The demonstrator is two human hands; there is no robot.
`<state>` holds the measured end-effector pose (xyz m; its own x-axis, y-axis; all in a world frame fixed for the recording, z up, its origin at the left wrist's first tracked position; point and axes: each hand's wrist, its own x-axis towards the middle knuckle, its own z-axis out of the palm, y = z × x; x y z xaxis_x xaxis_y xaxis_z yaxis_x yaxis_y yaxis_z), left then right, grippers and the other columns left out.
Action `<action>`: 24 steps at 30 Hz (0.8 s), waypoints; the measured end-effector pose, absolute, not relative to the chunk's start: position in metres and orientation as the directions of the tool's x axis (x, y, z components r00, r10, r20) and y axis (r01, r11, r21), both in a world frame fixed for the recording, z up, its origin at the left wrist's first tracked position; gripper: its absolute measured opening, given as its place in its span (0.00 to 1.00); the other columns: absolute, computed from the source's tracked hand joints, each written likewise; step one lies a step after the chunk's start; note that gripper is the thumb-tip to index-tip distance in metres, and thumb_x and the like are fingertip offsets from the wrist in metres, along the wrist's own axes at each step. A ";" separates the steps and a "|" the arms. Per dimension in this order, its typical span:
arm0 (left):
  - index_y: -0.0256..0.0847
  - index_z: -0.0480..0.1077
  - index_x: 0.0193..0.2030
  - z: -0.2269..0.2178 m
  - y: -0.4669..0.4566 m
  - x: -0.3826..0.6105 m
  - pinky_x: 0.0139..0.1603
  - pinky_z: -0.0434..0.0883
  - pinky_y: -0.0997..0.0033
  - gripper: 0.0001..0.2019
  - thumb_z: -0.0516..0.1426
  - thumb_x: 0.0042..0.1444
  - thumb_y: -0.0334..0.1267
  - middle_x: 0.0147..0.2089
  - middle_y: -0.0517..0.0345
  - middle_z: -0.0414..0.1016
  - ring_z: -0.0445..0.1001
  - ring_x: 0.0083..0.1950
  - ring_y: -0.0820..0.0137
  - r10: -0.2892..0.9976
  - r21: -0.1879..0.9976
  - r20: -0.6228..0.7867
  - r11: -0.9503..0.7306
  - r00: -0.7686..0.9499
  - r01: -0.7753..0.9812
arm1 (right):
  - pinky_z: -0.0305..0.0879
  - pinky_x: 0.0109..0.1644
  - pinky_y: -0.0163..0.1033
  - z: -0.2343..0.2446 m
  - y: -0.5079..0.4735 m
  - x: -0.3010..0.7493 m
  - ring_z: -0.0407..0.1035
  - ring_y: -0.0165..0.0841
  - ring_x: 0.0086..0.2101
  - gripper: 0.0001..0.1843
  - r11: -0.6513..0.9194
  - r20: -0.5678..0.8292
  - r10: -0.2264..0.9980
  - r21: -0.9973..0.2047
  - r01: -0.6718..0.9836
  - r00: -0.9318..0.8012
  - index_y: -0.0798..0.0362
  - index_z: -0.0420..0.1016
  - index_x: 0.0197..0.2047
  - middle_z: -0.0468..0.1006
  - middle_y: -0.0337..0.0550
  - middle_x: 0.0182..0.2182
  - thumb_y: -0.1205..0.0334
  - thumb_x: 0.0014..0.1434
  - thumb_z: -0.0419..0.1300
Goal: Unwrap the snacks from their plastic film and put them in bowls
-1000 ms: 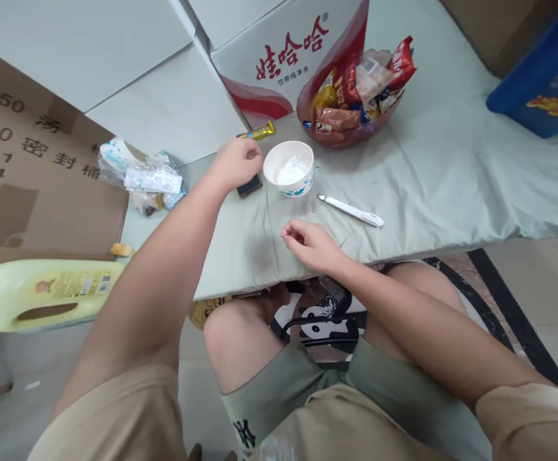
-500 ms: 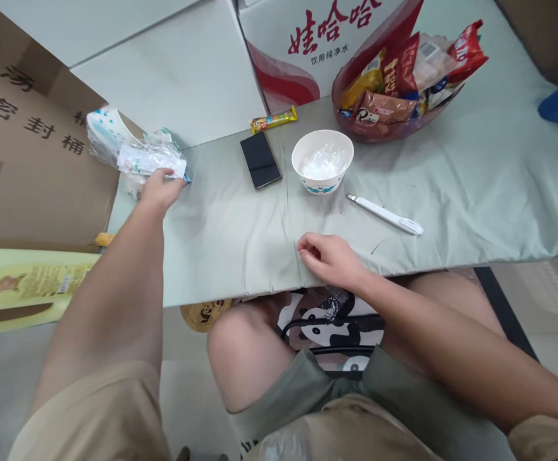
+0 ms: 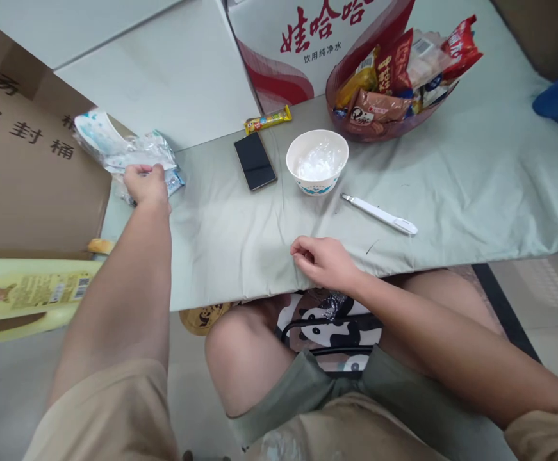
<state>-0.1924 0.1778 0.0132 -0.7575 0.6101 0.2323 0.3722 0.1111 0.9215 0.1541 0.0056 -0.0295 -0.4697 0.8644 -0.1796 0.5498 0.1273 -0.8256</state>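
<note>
Packaging in clear plastic [image 3: 163, 146] lies heaped at the far left of the cloth-covered table [image 3: 225, 237], against the cardboard box [image 3: 29, 205], and the person's left hand [image 3: 147, 184] has reached it. Thumb and bent fingers are closed on the near edge of a white packet [image 3: 137, 159] on top of the heap; a blue-patterned white container [image 3: 98, 133] leans at its left end.

The right hand [image 3: 324, 262] rests near the table's front edge, loosely curled with nothing visible in it. Beyond it stands a white paper bowl [image 3: 318, 186], upright, with crumpled clear film [image 3: 318, 163] inside. A slim white knife [image 3: 379, 214] lies to the right of the bowl, slightly nearer, its metal tip pointing left and away.

Left of the bowl, a dark phone [image 3: 255, 161] lies flat, with a yellow snack packet [image 3: 268, 119] just past its far end. At the far right of the bowl, a reddish see-through dish [image 3: 379, 133] is piled with wrapped snacks [image 3: 394, 70], in front of a red-and-white carton [image 3: 279, 64].
</note>
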 end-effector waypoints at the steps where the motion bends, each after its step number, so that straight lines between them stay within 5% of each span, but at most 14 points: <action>1: 0.43 0.55 0.38 0.017 0.171 -0.189 0.35 0.59 0.75 0.17 0.59 0.59 0.20 0.24 0.74 0.56 0.57 0.26 0.79 0.588 0.938 0.200 0.116 -0.784 0.327 | 0.55 0.36 0.37 -0.029 0.005 0.155 0.68 0.31 0.29 0.09 0.127 -0.170 0.863 -0.839 0.529 -0.476 0.51 0.76 0.40 0.79 0.39 0.29 0.63 0.62 0.54; 5: 0.43 0.53 0.34 0.024 0.113 -0.162 0.41 0.69 0.77 0.16 0.59 0.56 0.24 0.25 0.71 0.61 0.69 0.30 0.79 0.654 0.976 0.102 0.079 -0.750 0.202 | 0.58 0.36 0.37 -0.028 0.004 0.162 0.67 0.31 0.28 0.08 0.117 -0.095 0.871 -0.913 0.390 -0.482 0.52 0.74 0.39 0.76 0.38 0.27 0.64 0.62 0.53; 9: 0.42 0.54 0.31 0.013 0.023 -0.122 0.35 0.72 0.75 0.26 0.69 0.34 0.32 0.33 0.65 0.73 0.73 0.34 0.75 0.860 0.985 0.030 -0.113 -0.509 -0.132 | 0.67 0.41 0.40 -0.033 0.002 0.167 0.72 0.32 0.32 0.13 -0.040 -0.114 0.898 -0.983 0.178 -0.425 0.52 0.72 0.48 0.79 0.43 0.37 0.61 0.60 0.56; 12: 0.41 0.55 0.26 0.002 -0.024 -0.094 0.27 0.68 0.76 0.28 0.73 0.31 0.39 0.25 0.67 0.65 0.67 0.26 0.77 0.971 0.984 -0.103 0.067 -0.218 -0.163 | 0.74 0.49 0.47 -0.039 0.004 0.169 0.76 0.38 0.43 0.26 -0.251 -0.204 0.892 -0.966 -0.066 -0.403 0.48 0.67 0.61 0.78 0.49 0.52 0.55 0.59 0.59; 15: 0.42 0.59 0.28 -0.006 -0.031 -0.067 0.23 0.64 0.77 0.27 0.74 0.35 0.47 0.26 0.65 0.66 0.65 0.24 0.77 0.944 0.942 -0.321 0.326 0.077 -0.077 | 0.71 0.59 0.53 -0.042 0.007 0.172 0.73 0.42 0.54 0.32 -0.271 -0.183 0.911 -0.941 -0.202 -0.369 0.43 0.64 0.67 0.78 0.47 0.55 0.52 0.60 0.56; 18: 0.46 0.62 0.41 -0.014 -0.009 -0.040 0.25 0.66 0.78 0.27 0.73 0.41 0.43 0.32 0.66 0.69 0.69 0.27 0.75 0.927 0.927 -0.376 0.376 0.007 -0.007 | 0.65 0.66 0.56 -0.045 0.010 0.177 0.70 0.44 0.58 0.34 -0.149 -0.110 0.952 -0.981 -0.121 -0.285 0.44 0.63 0.69 0.77 0.47 0.58 0.54 0.59 0.56; 24: 0.46 0.60 0.47 -0.040 0.024 -0.004 0.33 0.69 0.74 0.22 0.66 0.52 0.38 0.41 0.61 0.69 0.71 0.33 0.74 0.953 0.963 -0.088 0.156 -0.290 0.220 | 0.54 0.74 0.57 -0.055 0.014 0.185 0.60 0.46 0.67 0.30 0.144 0.096 0.970 -0.968 0.206 -0.223 0.48 0.66 0.67 0.69 0.52 0.66 0.49 0.64 0.54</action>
